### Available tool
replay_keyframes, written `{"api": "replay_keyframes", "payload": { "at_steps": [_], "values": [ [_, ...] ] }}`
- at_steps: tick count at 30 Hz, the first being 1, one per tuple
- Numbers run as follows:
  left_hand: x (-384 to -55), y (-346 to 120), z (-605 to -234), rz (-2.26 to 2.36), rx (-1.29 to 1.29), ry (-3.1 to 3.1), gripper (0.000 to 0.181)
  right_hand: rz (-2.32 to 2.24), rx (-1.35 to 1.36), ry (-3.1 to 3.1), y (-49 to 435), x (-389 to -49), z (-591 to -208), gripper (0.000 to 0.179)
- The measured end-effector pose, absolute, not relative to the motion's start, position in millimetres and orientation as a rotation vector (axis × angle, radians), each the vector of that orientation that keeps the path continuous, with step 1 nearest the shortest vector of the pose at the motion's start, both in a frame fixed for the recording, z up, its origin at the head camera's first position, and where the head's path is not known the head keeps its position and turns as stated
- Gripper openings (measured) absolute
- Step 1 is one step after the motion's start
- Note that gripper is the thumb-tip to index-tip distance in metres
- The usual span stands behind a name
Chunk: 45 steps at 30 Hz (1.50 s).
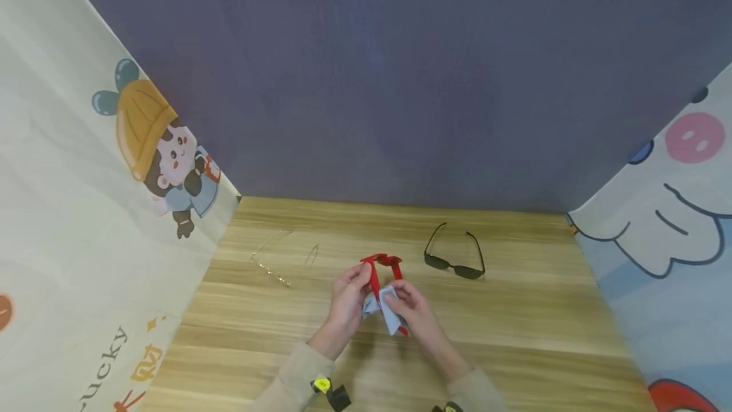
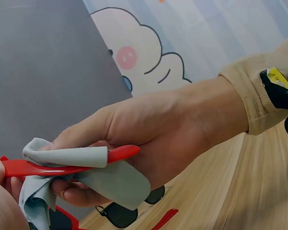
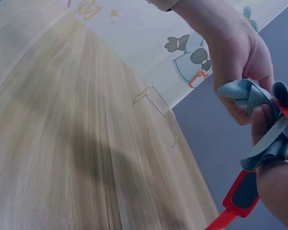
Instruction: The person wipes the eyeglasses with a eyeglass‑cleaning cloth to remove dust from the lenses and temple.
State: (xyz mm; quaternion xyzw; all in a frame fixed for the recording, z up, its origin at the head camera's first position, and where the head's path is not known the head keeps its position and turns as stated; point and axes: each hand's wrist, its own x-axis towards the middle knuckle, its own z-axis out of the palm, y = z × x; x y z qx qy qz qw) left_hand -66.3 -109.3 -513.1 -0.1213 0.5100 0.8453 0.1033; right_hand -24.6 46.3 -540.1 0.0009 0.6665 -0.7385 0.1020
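Red-framed sunglasses with dark lenses are held up over the table between both hands. My left hand grips them by the frame near one hinge. A light blue-grey cloth is folded round one red temple arm. My right hand pinches the cloth over that arm, thumb on one side and fingers on the other. In the right wrist view, a dark lens shows below the bunched cloth. The cloth and fingers hide part of the frame.
Black sunglasses lie with arms spread on the wooden table, right of the hands. Thin wire-framed clear glasses lie to the left. A dark grey panel stands behind, with printed cloth walls at both sides.
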Motion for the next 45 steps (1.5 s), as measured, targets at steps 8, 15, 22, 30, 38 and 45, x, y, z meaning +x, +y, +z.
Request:
{"api": "replay_keyframes", "payload": {
  "at_steps": [8, 15, 22, 30, 38, 45],
  "values": [
    [-69, -113, -511, 2.517, -0.313, 1.507, 0.01, -2.123, -0.111, 1.977, 53, -17, -543, 0.033],
    [-69, -116, -511, 2.525, -0.278, 1.519, 0.012, -2.047, -0.325, 2.026, 71, -3, -551, 0.032],
    [-68, -118, -512, 2.504, -0.289, 1.505, 0.013, -2.014, -0.332, 2.044, 76, 3, -547, 0.029],
    [-67, -117, -511, 2.464, -0.248, 1.546, 0.009, -2.071, -0.302, 2.054, 64, -2, -541, 0.031],
    [-65, -114, -509, 2.439, -0.242, 1.537, 0.006, -2.145, -0.034, 2.042, 52, -11, -538, 0.033],
    [-64, -116, -510, 2.426, -0.22, 1.531, 0.01, -2.222, 0.085, 2.106, 48, -15, -540, 0.027]
  ]
}}
